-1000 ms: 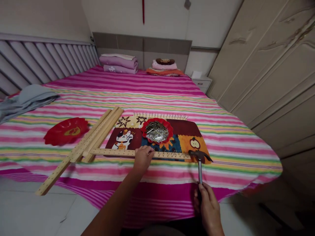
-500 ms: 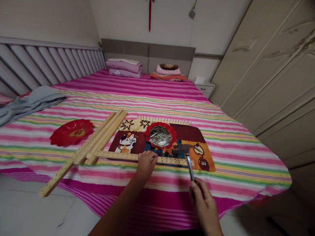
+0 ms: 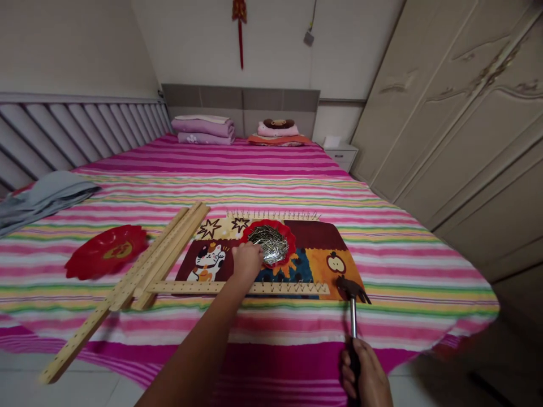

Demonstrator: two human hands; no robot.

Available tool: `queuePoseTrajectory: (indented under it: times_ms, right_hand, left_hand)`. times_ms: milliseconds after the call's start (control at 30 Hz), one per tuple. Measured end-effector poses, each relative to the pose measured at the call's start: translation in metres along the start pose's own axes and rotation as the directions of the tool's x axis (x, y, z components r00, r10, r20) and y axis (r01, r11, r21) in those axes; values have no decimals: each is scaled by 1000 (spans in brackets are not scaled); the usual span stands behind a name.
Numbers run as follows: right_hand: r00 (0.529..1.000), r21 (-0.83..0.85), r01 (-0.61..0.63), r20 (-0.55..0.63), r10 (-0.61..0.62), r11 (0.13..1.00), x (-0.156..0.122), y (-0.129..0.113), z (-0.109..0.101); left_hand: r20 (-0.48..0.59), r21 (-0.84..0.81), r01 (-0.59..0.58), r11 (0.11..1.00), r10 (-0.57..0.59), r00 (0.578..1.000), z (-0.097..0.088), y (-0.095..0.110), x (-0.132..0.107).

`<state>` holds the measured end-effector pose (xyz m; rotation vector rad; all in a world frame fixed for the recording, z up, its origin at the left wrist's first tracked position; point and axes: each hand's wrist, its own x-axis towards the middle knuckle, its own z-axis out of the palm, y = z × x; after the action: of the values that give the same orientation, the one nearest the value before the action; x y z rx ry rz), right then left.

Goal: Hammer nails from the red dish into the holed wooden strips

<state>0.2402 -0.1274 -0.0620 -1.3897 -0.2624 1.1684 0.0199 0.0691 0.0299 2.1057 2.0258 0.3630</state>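
My left hand (image 3: 246, 261) reaches over a wooden strip (image 3: 199, 288) with holes and nails, fingers curled at the rim of a red dish (image 3: 284, 229) full of small nails; what it pinches is hidden. My right hand (image 3: 368, 379) is closed round the black grip of a small hammer (image 3: 353, 293), whose head rests by the strip's right end on a colourful patchwork mat (image 3: 326, 237). A second row of nails stands along the mat's far edge.
Three long wooden strips (image 3: 139, 271) lie diagonally left of the mat, one overhanging the bed edge. An empty red dish (image 3: 106, 252) sits further left. Grey cloth (image 3: 46, 192) lies at far left, folded bedding (image 3: 204, 126) by the headboard, and a wardrobe (image 3: 458, 113) on the right.
My left hand left the wooden strip and moved up to the nail dish. The hammer swung in over the strip, then drew back to the right with its head down on the mat.
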Motion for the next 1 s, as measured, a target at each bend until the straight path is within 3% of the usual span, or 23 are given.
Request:
queuePoseTrajectory:
  times_ms: [133, 300, 400, 500, 567, 667, 733, 767, 867, 1000]
  right_hand:
    - [1000, -47, -6, 4, 6, 999, -3, -1, 2]
    - [1000, -36, 19, 26, -18, 999, -5, -3, 5]
    - [999, -37, 26, 30, -25, 999, -5, -3, 5]
    - [999, -39, 31, 34, -30, 999, -4, -3, 5]
    - [999, -45, 40, 34, -39, 998, -3, -3, 4]
    - [999, -52, 37, 27, -36, 998, -1, -1, 3]
    - [999, -58, 36, 32, -34, 998, 1, 1, 2]
    - [999, -59, 38, 36, -36, 998, 2, 1, 1]
    - [998, -51, 45, 42, -43, 998, 4, 3, -1]
    - [998, -50, 42, 45, -40, 998, 4, 2, 0]
  left_hand:
    - [75, 134, 36, 990, -47, 996, 2, 10, 12]
    - [143, 151, 69, 986, -91, 986, -6, 12, 11]
    - [102, 71, 74, 995, -81, 991, -10, 6, 9]
    - [26, -160, 78, 984, -75, 997, -10, -8, 7]
    - [15, -434, 101, 895, -104, 994, -10, -17, 3]
    - [94, -819, 153, 553, -134, 987, -12, -27, -11]
    - [165, -920, 201, 337, -133, 977, -14, -30, -23]
    - [194, -937, 223, 269, -132, 972, -15, -31, -29]
    - [252, -947, 270, 174, -117, 961, -19, -30, -46]
    - [285, -945, 299, 134, -114, 952, -21, -29, -59]
